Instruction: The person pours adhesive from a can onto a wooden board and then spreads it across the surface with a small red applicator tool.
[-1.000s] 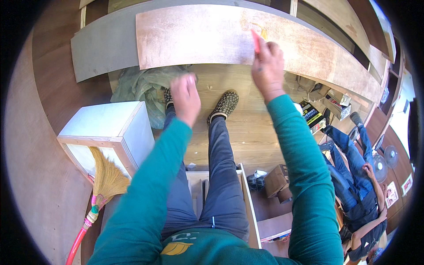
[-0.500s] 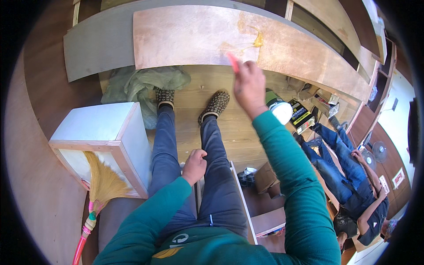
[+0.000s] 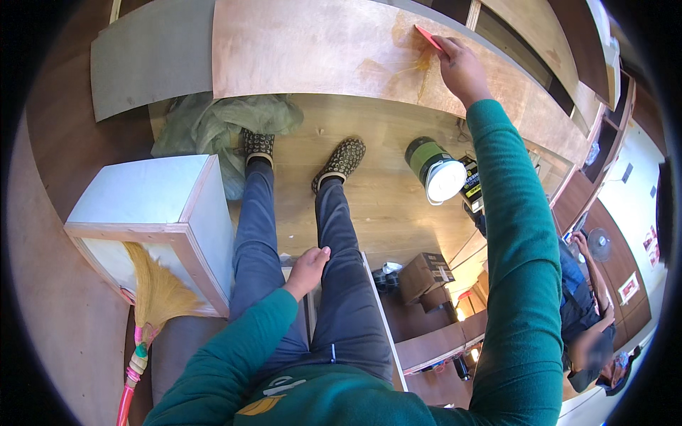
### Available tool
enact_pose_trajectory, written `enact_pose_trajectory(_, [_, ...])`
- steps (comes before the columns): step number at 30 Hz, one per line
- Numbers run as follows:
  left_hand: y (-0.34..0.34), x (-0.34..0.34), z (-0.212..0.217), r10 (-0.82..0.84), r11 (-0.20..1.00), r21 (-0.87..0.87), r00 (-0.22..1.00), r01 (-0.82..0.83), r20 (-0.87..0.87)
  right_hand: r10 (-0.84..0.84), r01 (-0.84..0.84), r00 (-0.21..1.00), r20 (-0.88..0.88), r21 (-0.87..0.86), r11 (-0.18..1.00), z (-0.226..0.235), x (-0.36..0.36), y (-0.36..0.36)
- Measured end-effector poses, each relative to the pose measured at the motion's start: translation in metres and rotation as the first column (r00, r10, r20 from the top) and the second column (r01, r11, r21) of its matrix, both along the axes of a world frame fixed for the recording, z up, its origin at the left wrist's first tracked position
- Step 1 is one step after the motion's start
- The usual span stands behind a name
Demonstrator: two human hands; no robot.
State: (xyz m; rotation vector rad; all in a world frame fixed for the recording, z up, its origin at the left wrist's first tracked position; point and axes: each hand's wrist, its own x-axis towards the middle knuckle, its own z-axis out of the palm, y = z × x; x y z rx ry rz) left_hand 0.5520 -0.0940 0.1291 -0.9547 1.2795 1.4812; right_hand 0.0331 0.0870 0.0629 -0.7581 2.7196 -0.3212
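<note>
Two bare hands are at work in front of me, both in green sleeves. The right hand (image 3: 463,69) has its fingers closed around a flat red spreader (image 3: 428,37), held over the far part of a long reddish-brown plywood sheet (image 3: 291,50), next to a glossy amber smear (image 3: 422,64); I can't tell whether its edge touches the wood. That sheet lies over a grey flat panel (image 3: 145,60). The left hand (image 3: 305,271) hangs near the knees, fingers curled inward; whether they hold anything, I can't tell. On the wooden floor stands a dark can with a green band and white lid (image 3: 435,169). A straw broom (image 3: 160,291) leans against a white box with wooden edging (image 3: 142,190).
</note>
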Motion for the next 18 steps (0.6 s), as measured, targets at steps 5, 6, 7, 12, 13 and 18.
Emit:
enact_pose_trajectory(5, [0.002,0.006,-0.009,0.098,0.995,0.009,0.993,-0.099,0.067,-0.068,0.057,0.986,0.151,0.079,0.995,0.013,0.034,0.003])
enact_pose_trajectory(6, [0.003,0.006,-0.010,0.095,0.995,0.012,0.993,-0.096,0.066,-0.080,0.063,0.980,0.181,0.096,0.993,0.016,0.045,0.002])
enact_pose_trajectory(7, [0.004,0.004,-0.009,0.113,0.993,0.013,0.991,-0.114,0.070,-0.074,0.056,0.980,0.185,0.100,0.993,0.019,0.057,0.005])
enact_pose_trajectory(12, [0.003,0.001,-0.010,0.104,0.995,0.000,0.991,-0.104,0.087,0.003,-0.012,0.990,0.142,0.060,0.998,0.023,0.130,0.015])
enact_pose_trajectory(13, [0.002,0.000,-0.010,0.101,0.995,0.002,0.991,-0.101,0.087,0.054,-0.057,0.992,0.114,0.023,0.998,0.023,0.144,0.016])
enact_pose_trajectory(18, [0.002,-0.008,-0.009,0.154,0.988,0.013,0.983,-0.156,0.096,-0.029,0.044,0.945,0.326,-0.037,0.998,0.043,0.161,0.001])
